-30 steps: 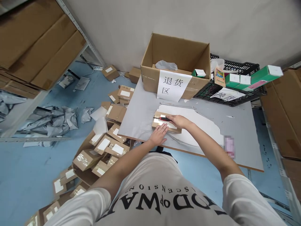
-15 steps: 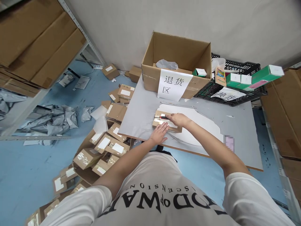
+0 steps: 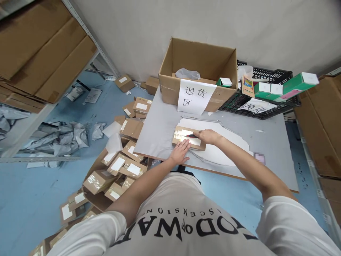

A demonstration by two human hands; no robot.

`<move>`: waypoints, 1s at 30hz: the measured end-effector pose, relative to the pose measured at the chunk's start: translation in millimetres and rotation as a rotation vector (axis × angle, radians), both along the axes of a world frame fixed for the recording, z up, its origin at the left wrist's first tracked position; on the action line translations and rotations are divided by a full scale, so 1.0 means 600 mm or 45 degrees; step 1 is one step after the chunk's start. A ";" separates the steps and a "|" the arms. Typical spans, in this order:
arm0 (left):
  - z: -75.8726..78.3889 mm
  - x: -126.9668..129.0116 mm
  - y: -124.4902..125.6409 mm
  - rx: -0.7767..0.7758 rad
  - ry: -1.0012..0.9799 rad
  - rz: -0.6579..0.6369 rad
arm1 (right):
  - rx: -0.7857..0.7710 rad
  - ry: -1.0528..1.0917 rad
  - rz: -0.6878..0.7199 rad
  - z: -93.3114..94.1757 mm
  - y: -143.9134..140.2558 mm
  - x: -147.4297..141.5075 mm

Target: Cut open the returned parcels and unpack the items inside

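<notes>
Slitting is under way at frame centre: the parcel (image 3: pixel 188 138) is pinned flat by the left hand (image 3: pixel 180 152) with open grip, the knife (image 3: pixel 190 136) is clasped in the right hand (image 3: pixel 207 136), and the flaps are not yet opened.

Small flat brown cardboard parcel (image 3: pixel 186 138) with glossy clear tape and a white label, lying flat on the grey surface (image 3: pixel 266 142), red-handled box cutter (image 3: pixel 190 136) resting on its top

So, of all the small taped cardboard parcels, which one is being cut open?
The parcel lying alone on the grey table: the left hand presses it flat, the right hand runs a red cutter along it. The others lie piled on the floor.
</notes>
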State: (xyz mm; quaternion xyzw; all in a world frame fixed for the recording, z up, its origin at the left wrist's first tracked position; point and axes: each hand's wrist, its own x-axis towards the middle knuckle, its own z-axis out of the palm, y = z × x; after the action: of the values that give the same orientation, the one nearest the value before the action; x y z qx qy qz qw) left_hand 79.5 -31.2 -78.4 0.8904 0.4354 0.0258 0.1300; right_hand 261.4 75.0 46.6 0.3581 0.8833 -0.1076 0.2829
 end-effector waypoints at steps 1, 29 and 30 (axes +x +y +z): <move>0.000 0.000 0.000 -0.002 -0.003 0.000 | -0.002 0.018 0.000 0.001 -0.003 0.012; 0.002 -0.001 0.004 -0.005 -0.006 -0.019 | -0.016 -0.028 -0.302 0.020 -0.069 0.253; 0.002 -0.001 0.004 -0.002 -0.007 -0.019 | -0.013 -0.026 -0.314 0.022 -0.072 0.261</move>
State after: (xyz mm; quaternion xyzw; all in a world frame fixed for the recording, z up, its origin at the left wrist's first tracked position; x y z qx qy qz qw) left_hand 78.8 -28.7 -77.3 0.8935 0.4285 0.0269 0.1319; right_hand 417.9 32.1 59.8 0.4637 0.8290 -0.1422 0.2785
